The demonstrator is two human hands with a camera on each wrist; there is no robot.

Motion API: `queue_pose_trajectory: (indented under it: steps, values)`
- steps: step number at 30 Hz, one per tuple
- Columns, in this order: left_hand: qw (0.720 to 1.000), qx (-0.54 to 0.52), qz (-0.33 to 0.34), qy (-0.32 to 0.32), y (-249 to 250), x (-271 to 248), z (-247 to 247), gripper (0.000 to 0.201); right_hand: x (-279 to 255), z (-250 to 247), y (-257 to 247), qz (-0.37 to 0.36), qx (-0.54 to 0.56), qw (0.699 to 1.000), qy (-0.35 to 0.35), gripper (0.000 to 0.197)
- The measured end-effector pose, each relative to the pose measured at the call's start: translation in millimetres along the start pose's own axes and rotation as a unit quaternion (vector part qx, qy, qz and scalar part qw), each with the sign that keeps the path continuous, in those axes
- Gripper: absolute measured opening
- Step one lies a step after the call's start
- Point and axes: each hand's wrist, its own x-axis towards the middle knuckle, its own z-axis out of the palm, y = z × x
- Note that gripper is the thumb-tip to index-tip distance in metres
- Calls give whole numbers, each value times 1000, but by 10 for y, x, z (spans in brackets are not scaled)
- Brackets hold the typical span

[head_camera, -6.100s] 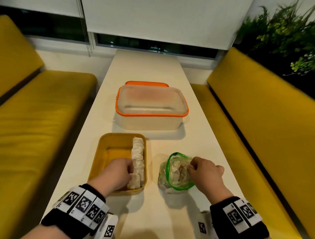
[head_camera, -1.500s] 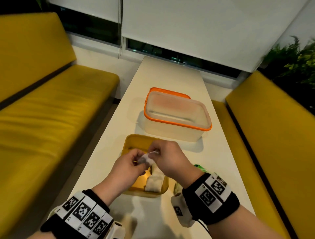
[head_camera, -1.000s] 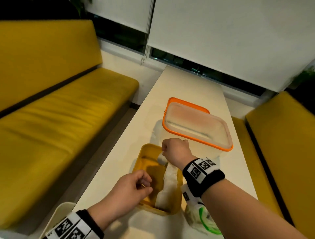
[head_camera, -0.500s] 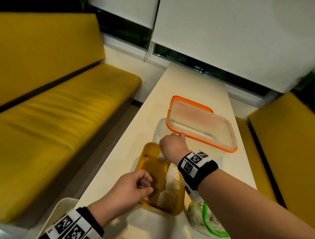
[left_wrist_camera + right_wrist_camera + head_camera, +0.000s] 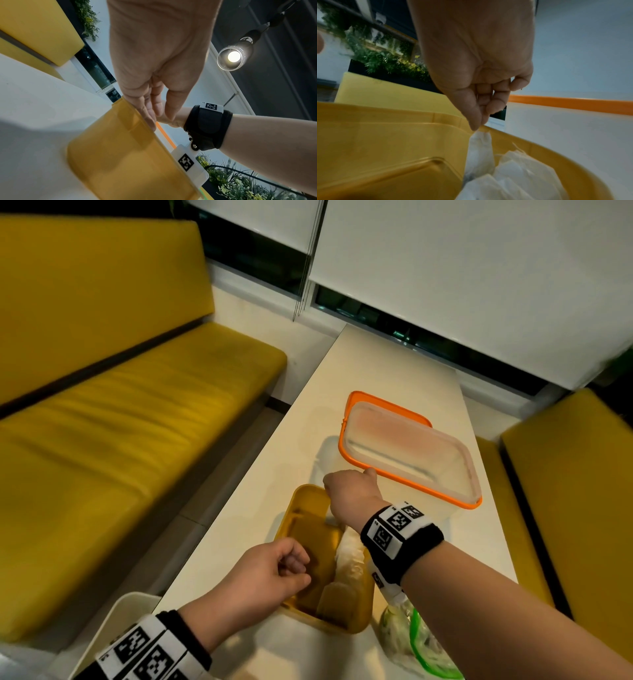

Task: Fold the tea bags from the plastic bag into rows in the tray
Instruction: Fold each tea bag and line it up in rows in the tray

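The yellow tray [image 5: 303,510] lies on the white table, with a row of white tea bags [image 5: 349,559] along its right side. My right hand [image 5: 347,491] reaches to the tray's far end. In the right wrist view its thumb and forefinger [image 5: 477,125] pinch the top of one tea bag [image 5: 480,151], which hangs upright at the far end of the row [image 5: 522,170]. My left hand [image 5: 296,570] hovers at the tray's near left rim, loosely curled and holding nothing; its fingers [image 5: 152,115] lie just over the rim of the tray [image 5: 120,155]. The plastic bag [image 5: 407,642] with its green zip sits near right, partly behind my right forearm.
A clear box with an orange rim [image 5: 411,453] stands just beyond the tray, close to my right hand. A white bin [image 5: 113,621] sits at the table's near left corner. Yellow benches [image 5: 137,440] flank the narrow table [image 5: 383,371].
Both hands held a tea bag over the tray; my right hand then carried it to the row's far end and lowered it. My left hand let go and drew back to the left rim.
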Motion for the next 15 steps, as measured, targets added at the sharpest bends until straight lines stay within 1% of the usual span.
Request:
queue_pose_trajectory:
  steps: [3, 4, 6, 8, 9, 11, 12, 15]
  values:
    - [1000, 1, 0, 3, 2, 6, -3, 20, 6, 26, 3, 5, -7, 999, -49, 14]
    - [1000, 1, -1, 4, 3, 8, -9, 20, 8, 44, -7, 7, -16, 998, -60, 16]
    - [1000, 0, -2, 7, 7, 5, -15, 19, 1, 77, -20, 5, -28, 997, -68, 25]
    - [1000, -1, -1, 10, 12, -3, -14, 18, -22, 30, -12, -1, -14, 998, -65, 18]
    - [1000, 1, -1, 11, 12, -6, -13, 18, -38, -14, 7, -1, 5, 998, -64, 15]
    - [1000, 5, -1, 11, 10, -13, -19, 17, -100, -161, 72, 12, 68, 996, -56, 28]
    - [1000, 4, -2, 11, 9, -14, -21, 16, -146, -250, 124, 24, 113, 992, -44, 32]
    - [1000, 8, -1, 8, 20, -28, -23, 15, -337, -515, 325, 54, 237, 970, 8, 31]
